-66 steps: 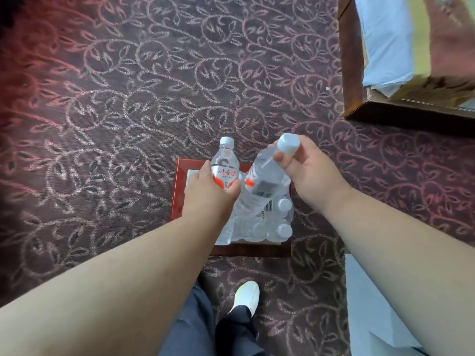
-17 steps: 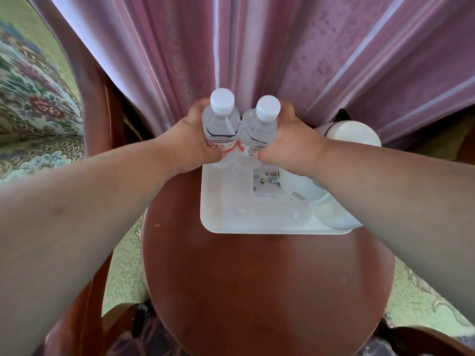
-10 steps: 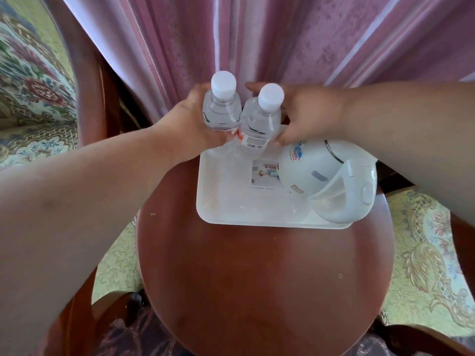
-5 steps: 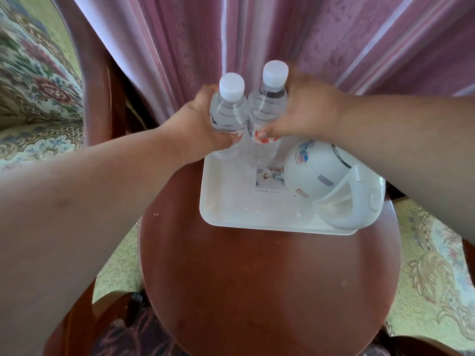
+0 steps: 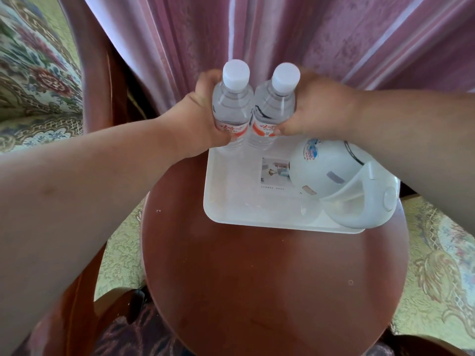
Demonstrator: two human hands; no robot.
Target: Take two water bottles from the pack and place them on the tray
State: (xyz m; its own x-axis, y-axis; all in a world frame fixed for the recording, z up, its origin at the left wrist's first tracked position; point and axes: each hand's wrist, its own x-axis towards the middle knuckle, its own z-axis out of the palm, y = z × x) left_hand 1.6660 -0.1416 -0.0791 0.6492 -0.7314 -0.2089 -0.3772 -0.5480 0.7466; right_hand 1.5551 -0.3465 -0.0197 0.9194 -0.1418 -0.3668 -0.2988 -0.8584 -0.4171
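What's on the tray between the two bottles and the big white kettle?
Only a small printed card lying flat on the white tray, seen from the head camera. The kettle covers the card's right edge.

I take this for a hotel room: round wooden table (image 5: 270,278), pink curtain (image 5: 334,34), upholstered armchair (image 5: 33,73), electric kettle (image 5: 339,181) on a tray (image 5: 231,201).

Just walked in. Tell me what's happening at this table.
A person is setting two clear plastic water bottles with white caps on a white rectangular tray on a round reddish wooden table. The left hand grips the left bottle, the right hand grips the right bottle, side by side and upright at the tray's far left corner. A white electric kettle occupies the tray's right side. Neither bottle is released yet.
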